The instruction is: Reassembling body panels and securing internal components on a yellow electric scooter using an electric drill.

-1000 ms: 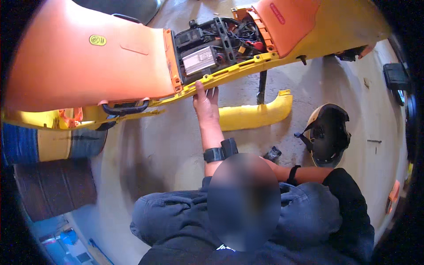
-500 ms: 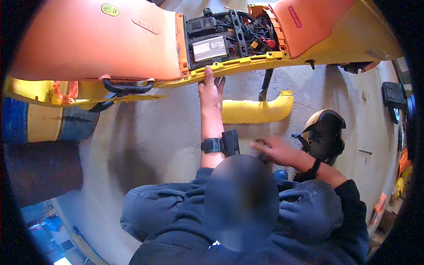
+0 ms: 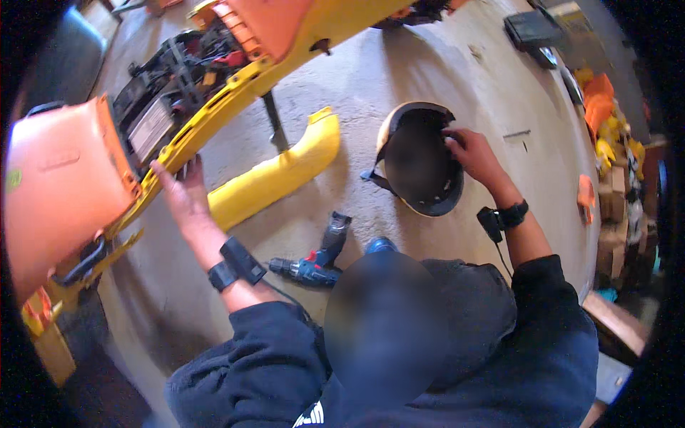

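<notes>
My left hand [image 3: 187, 185] holds the yellow side rail [image 3: 214, 107] of a vehicle body with an orange seat [image 3: 68, 178] and an exposed bay of black parts and wires [image 3: 178, 71]. A loose curved yellow panel [image 3: 271, 171] lies on the floor beside it. My right hand [image 3: 464, 150] is at the upper right rim of an upturned helmet [image 3: 421, 171], fingers curled inward; what they hold, if anything, I cannot make out. A dark blue cordless drill [image 3: 314, 264] lies below the panel, nearer to me.
A dark case [image 3: 531, 36] sits on the far right floor. Orange and yellow parts [image 3: 603, 107], cardboard pieces [image 3: 614, 207] and a wooden board [image 3: 614, 321] line the right edge. A thin dark rod [image 3: 517, 135] lies near the helmet.
My right hand has moved up and rightward to the helmet. The view has swung right, showing more of the drill and the right-hand clutter. My left hand stays on the rail.
</notes>
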Tool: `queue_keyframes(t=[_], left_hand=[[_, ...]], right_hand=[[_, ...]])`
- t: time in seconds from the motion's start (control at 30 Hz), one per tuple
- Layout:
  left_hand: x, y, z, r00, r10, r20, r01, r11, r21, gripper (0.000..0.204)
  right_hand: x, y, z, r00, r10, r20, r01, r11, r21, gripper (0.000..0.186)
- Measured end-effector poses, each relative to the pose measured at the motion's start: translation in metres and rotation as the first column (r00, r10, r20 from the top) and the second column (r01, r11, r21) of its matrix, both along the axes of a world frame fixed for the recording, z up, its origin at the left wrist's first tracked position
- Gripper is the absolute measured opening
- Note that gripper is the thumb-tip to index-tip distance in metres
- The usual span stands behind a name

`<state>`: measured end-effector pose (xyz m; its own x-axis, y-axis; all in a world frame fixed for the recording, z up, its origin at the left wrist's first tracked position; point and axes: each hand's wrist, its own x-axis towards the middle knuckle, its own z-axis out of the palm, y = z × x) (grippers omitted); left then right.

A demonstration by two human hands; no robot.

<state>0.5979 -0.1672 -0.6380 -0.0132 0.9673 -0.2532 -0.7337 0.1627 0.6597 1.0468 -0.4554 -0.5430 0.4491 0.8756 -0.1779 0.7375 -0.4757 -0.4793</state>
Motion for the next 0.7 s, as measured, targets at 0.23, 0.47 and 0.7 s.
queue_keyframes(t=[0.23, 0.47, 0.7], left_hand=[[-0.009, -0.004, 0.011, 0.999, -0.05, 0.014, 0.051, 0.997, -0.064, 0.084], [-0.011, -0.003, 0.01, 0.996, -0.083, 0.009, 0.084, 0.994, -0.071, 0.082], [-0.011, -0.004, 0.009, 0.994, -0.104, -0.032, 0.102, 0.992, -0.071, 0.08]], right_hand=[[0.014, -0.001, -0.086, 0.965, 0.232, 0.122, -0.182, 0.929, -0.323, 0.018], [0.003, -0.01, -0.133, 0.938, 0.197, 0.286, -0.069, 0.913, -0.403, 0.052], [-0.001, 0.001, -0.13, 0.921, 0.212, 0.326, -0.068, 0.913, -0.403, 0.029]])
